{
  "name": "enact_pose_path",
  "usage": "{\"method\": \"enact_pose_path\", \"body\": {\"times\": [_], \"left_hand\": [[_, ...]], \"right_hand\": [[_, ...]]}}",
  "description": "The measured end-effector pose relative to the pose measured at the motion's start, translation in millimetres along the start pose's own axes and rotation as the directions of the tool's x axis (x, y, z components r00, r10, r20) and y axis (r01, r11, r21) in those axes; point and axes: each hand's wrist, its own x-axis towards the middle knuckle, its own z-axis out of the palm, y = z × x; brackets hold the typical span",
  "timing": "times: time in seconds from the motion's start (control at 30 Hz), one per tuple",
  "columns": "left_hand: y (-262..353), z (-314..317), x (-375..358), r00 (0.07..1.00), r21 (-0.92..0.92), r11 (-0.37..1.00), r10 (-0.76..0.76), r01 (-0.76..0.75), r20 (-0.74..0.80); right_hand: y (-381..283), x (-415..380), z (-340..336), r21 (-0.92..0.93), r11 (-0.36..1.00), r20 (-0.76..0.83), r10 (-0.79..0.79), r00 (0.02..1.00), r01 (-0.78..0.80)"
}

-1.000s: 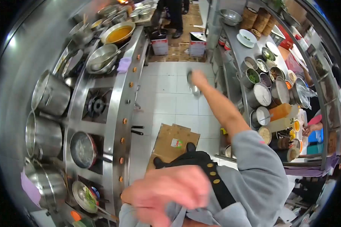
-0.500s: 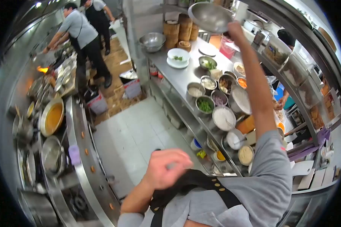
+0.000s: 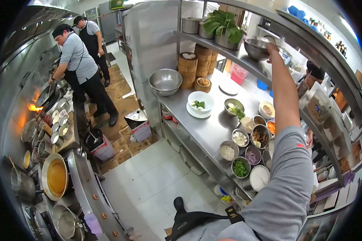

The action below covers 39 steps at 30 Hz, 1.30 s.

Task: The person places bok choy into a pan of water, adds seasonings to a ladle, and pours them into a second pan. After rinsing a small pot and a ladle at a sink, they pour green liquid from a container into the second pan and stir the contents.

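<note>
Up at the overhead shelf, my right hand has its fingers closed on the rim of a metal bowl. The bowl is upright, level with the shelf and just right of a pot holding leafy greens. My right arm reaches over a steel counter with several containers of cut ingredients, among them chopped green herbs and a white powder. My left hand is out of the picture.
Stacked bamboo steamers and nested metal bowls stand at the counter's far end. Along the left runs a stove with a wok of orange-brown liquid and a flame. One person works there, another behind; tins stand on the floor.
My right hand has brought the bowl from a raised, tilted position to upright beside the pot of greens on the shelf. My left hand has left the picture, and the view has shifted.
</note>
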Motion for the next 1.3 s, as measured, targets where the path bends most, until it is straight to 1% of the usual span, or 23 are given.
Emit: {"method": "enact_pose_path", "body": {"times": [0.03, 0.07, 0.2, 0.27, 0.3, 0.33, 0.4, 0.43, 0.5, 0.53, 0.57, 0.6, 0.63, 0.67, 0.7, 0.73, 0.77, 0.8, 0.93, 1.07, 1.13, 1.2, 1.3], "left_hand": [[0, -1, -2, 1.000, -0.023, 1.000, 0.013, -0.013, 0.005], [-3, -1, -3, 1.000, -0.046, 0.999, 0.017, -0.017, 0.009], [25, 13, -14, 0.983, -0.162, 0.973, 0.175, -0.163, 0.061], [46, 33, -34, 0.957, -0.249, 0.941, 0.265, -0.231, 0.115], [57, 48, -53, 0.940, -0.296, 0.922, 0.303, -0.248, 0.157], [69, 66, -74, 0.918, -0.353, 0.897, 0.346, -0.265, 0.192], [90, 101, -121, 0.850, -0.446, 0.837, 0.460, -0.318, 0.258], [87, 113, -148, 0.826, -0.487, 0.787, 0.525, -0.379, 0.205], [42, 112, -181, 0.660, -0.090, 0.656, 0.731, -0.749, -0.174], [23, 87, -235, 0.623, -0.045, 0.643, 0.719, -0.765, -0.308], [-15, 75, -270, 0.534, -0.194, 0.559, 0.545, -0.806, -0.646], [-50, 61, -320, 0.114, 0.043, 0.515, 0.269, -0.856, -0.956], [-104, 37, -361, -0.150, 0.156, 0.690, 0.069, -0.706, -0.986], [-147, 27, -411, -0.070, -0.163, 0.499, -0.416, -0.851, -0.907], [-221, 15, -427, -0.615, -0.022, 0.890, -0.332, -0.455, -0.716], [-298, 16, -455, -0.630, -0.240, 0.964, -0.258, -0.116, -0.733], [-333, 15, -489, -0.568, -0.661, 0.746, -0.580, -0.082, -0.584], [-388, 12, -499, -0.649, -0.762, 0.643, -0.549, 0.076, -0.527], [-522, 38, -536, -0.199, -0.942, 0.328, -0.920, 0.076, -0.337], [-638, 53, -481, 0.019, -0.838, 0.544, -0.839, 0.043, -0.544], [-595, 45, -506, 0.358, -0.927, 0.365, -0.858, -0.080, -0.369], [-627, 51, -480, 0.082, -0.827, 0.547, -0.837, 0.131, -0.541], [-659, 76, -470, 0.019, -0.842, 0.539, -0.842, 0.019, -0.539]], "right_hand": [[20, 22, 1, 0.031, 1.000, 0.267, -0.012, 0.964, 0.003], [18, -25, 3, 0.080, 0.996, 0.051, -0.052, 0.997, 0.048], [11, -76, -12, 0.224, 0.974, -0.031, -0.025, 0.999, 0.032], [13, -125, -5, 0.241, 0.884, -0.392, -0.289, 0.873, 0.401], [34, -131, 15, 0.478, 0.668, -0.376, -0.431, 0.820, 0.570], [39, -233, -1, 0.763, 0.547, -0.063, -0.468, 0.881, 0.345], [84, -377, -10, 0.824, 0.527, 0.536, -0.610, 0.583, -0.207], [117, -439, -6, 0.667, 0.676, 0.744, -0.628, 0.231, -0.313], [197, -552, -6, 0.287, 0.956, 0.826, -0.279, -0.490, -0.060], [236, -600, -11, 0.236, 0.950, 0.770, -0.055, -0.636, 0.203], [276, -636, -20, 0.329, 0.875, 0.706, 0.021, -0.708, 0.354], [299, -668, -45, 0.249, 0.908, 0.643, 0.105, -0.758, 0.337], [317, -693, -71, 0.216, 0.913, 0.588, 0.162, -0.793, 0.346], [328, -708, -92, 0.173, 0.921, 0.564, 0.198, -0.801, 0.349], [333, -720, -114, 0.173, 0.910, 0.535, 0.234, -0.812, 0.376], [337, -727, -137, 0.160, 0.901, 0.520, 0.270, -0.810, 0.403], [337, -735, -161, 0.177, 0.900, 0.496, 0.268, -0.826, 0.398], [337, -749, -176, 0.175, 0.897, 0.516, 0.267, -0.814, 0.405], [370, -749, -250, 0.248, 0.905, 0.424, 0.219, -0.879, 0.345], [422, -756, -305, 0.026, 0.863, 0.391, 0.456, -0.799, 0.505], [462, -762, -320, -0.110, 0.835, 0.440, 0.528, -0.727, 0.539], [488, -775, -338, 0.006, 0.800, 0.487, 0.522, -0.700, 0.601], [589, -754, -331, 0.089, 0.805, 0.565, 0.445, -0.695, 0.587]]}}
